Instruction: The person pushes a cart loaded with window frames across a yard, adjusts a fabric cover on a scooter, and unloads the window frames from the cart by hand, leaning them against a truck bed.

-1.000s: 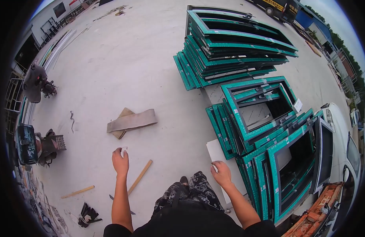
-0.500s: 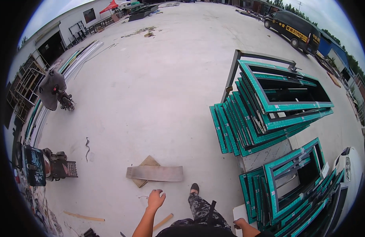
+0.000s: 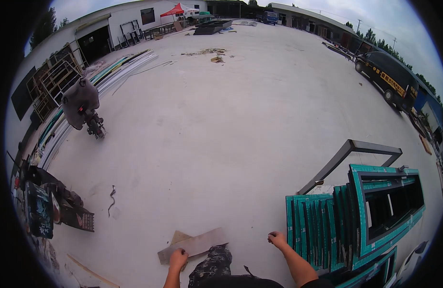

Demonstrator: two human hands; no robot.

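Yard, concrete floor (image 3: 221,144), listed left to right.

Covered motorbike (image 3: 84,108): parked at far left, beside long rails laid along the wall.

Left hand (image 3: 178,259): fingers curled together; whether anything is held cannot be told. It is seen over the near end of a flat board (image 3: 195,245) lying on the concrete.

Right hand (image 3: 277,237): closed in a fist, nothing visible in it, just beside the stack.

Stack of teal window frames (image 3: 355,216): stood on edge at lower right, leaned on a grey metal rack (image 3: 351,153).

Dark van (image 3: 389,77): parked far right.
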